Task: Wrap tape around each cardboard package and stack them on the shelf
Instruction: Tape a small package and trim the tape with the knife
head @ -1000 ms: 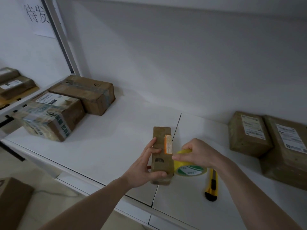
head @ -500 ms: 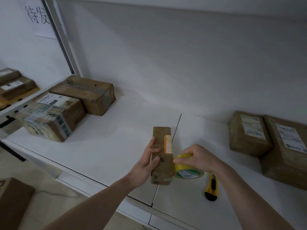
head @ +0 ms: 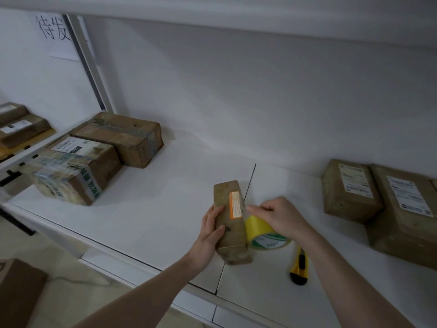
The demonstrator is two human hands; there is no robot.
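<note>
The left hand (head: 208, 235) has its grip curled round a small package (head: 230, 221) standing on the shelf (head: 146, 209), while the right hand (head: 279, 215) holds the tape roll (head: 262, 234) against its side. Wrapping looks underway; two boxes (head: 378, 200) at right seemingly wait, and stacking remains.

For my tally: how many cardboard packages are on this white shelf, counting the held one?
5: back-left package, front-left package, held package in the left hand, inner-right package, outer-right package. More may hide past the right edge.

yellow tape roll (head: 261, 230), brown package (head: 230, 223), white shelf (head: 153, 209)
</note>
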